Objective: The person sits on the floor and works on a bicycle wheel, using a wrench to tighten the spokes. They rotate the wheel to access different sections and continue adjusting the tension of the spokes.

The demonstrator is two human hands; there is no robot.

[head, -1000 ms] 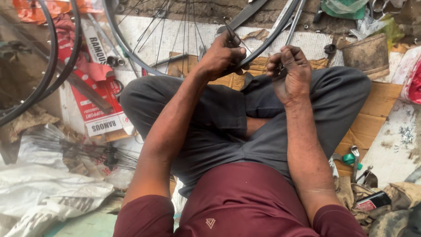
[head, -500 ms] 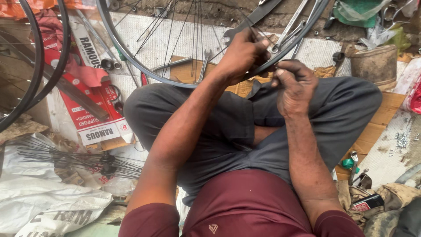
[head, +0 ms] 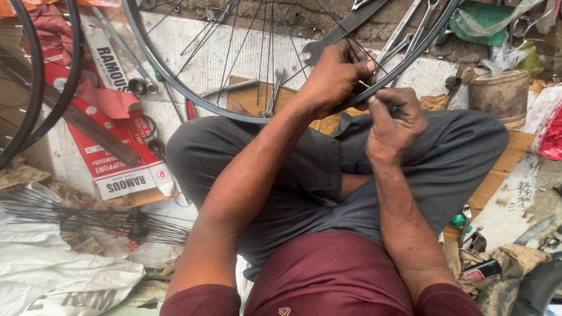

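1. Left hand point(head: 336, 76) — fingers closed around the black metal bicycle wheel rim point(head: 175, 88), which stands over the crossed legs.
2. Right hand point(head: 393, 120) — fingertips pinched narrow on a thin steel spoke point(head: 366, 83) at the rim.
3. Loose bundle of dark spokes point(head: 88, 216) lies well apart, on the left.

Head camera looks steeply down, close over the seated lap.

Soft, even daylight with faint shadows, no glare; sharp centre, slight wide-angle stretch at edges.
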